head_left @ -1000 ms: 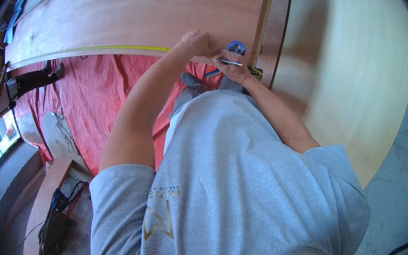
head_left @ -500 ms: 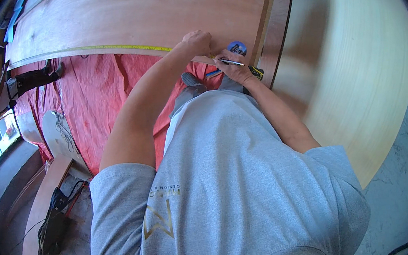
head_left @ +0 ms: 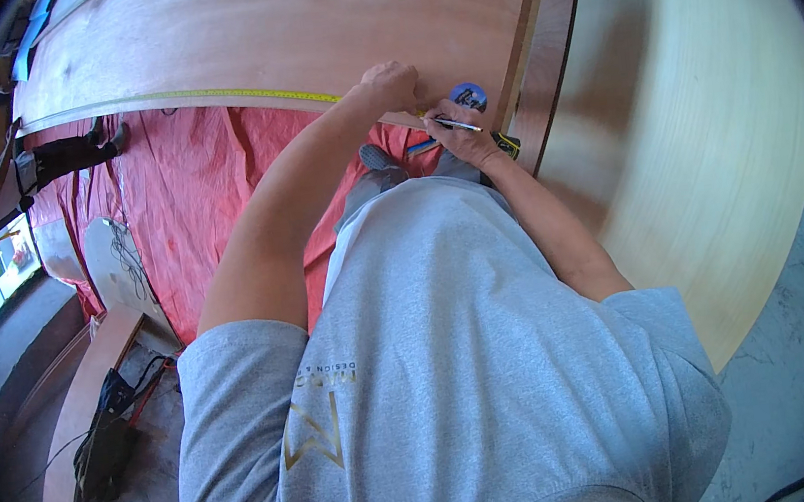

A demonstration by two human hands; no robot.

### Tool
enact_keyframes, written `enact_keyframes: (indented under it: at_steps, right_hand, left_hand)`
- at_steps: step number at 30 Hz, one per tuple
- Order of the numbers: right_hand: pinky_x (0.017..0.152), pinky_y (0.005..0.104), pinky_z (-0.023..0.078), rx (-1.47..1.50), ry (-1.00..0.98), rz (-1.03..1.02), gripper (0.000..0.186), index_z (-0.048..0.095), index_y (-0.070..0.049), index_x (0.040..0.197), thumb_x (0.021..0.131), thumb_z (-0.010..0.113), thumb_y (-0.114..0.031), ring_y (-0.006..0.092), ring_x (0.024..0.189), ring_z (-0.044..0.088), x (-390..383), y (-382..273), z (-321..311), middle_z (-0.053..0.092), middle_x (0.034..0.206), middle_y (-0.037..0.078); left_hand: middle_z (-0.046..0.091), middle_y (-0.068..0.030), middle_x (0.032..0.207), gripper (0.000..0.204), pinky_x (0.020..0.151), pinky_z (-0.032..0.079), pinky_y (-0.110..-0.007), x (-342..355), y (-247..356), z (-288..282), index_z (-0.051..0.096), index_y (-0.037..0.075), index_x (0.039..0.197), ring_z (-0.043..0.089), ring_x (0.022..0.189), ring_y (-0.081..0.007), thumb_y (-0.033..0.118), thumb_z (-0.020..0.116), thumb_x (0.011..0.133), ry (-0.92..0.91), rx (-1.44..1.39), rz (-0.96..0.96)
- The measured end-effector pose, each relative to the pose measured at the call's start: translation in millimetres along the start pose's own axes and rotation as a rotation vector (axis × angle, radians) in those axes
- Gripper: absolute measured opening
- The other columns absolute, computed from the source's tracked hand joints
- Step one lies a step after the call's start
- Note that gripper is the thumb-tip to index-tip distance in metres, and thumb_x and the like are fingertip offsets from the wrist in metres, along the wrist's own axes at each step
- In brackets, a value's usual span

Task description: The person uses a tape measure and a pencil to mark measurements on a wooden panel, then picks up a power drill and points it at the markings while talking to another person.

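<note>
A yellow tape measure blade (head_left: pixel 275 94) runs along the near edge of a reddish-brown wood panel (head_left: pixel 277 27). My left hand (head_left: pixel 390 86) is closed at that edge over the blade; its fingertips are hidden. Close by on the right, my right hand (head_left: pixel 460 125) grips a slim pen (head_left: pixel 457 124) near the panel's edge. Just beyond it, a round blue-and-dark item (head_left: pixel 469 97) lies on the panel. The black-and-yellow tape measure case (head_left: pixel 508 144) shows beside my right wrist, below the edge.
A pale curved-looking sheet (head_left: pixel 726 135) stands to the right, past a brown board (head_left: pixel 540 67). Red sheeting (head_left: pixel 195 175) hangs below the panel at left. Another person (head_left: pixel 8 187) is at far left. A board with a dark bag and cables (head_left: pixel 106 433) lies at lower left.
Almost nothing differs: both hands keep their places at the panel edge, and the pen in my right hand shifts only very slightly.
</note>
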State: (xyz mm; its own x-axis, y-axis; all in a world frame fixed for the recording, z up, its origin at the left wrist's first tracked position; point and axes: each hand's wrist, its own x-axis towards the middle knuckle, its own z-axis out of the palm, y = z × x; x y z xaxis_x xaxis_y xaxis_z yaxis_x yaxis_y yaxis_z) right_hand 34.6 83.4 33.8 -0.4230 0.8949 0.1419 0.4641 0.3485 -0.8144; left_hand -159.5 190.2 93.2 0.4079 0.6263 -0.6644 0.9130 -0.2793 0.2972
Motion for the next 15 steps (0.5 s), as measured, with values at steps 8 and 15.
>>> enact_keyframes:
  at_steps: [8, 15]
  right_hand:
    - [0.068, 0.0431, 0.057, 0.034, 0.038, 0.021, 0.012, 0.066, -0.005, 0.097, 0.095, 0.069, -0.016, 0.0350, 0.082, 0.072, 0.6, -3.2, 0.1, 0.069, 0.089, 0.015]
    - [0.067, 0.0419, 0.056, 0.068, 0.033, 0.071, 0.010, 0.067, -0.005, 0.096, 0.095, 0.069, -0.015, 0.0331, 0.082, 0.072, 0.0, 0.4, 2.2, 0.068, 0.089, 0.015]
  left_hand:
    - [0.078, -0.0164, 0.113, 0.043, 0.092, 0.060, -0.046, 1.2, 0.9, 0.2, 0.081, 0.012, 0.110, 0.075, 0.109, -0.0336, 0.030, 0.091, 0.071, 0.008, -0.001, -0.005]
    - [0.078, -0.0170, 0.112, 0.045, 0.093, 0.060, -0.046, 3.1, -1.6, 4.4, 0.080, 0.012, 0.111, 0.074, 0.109, -0.0347, 0.031, 0.091, 0.071, 0.028, -0.009, -0.012]
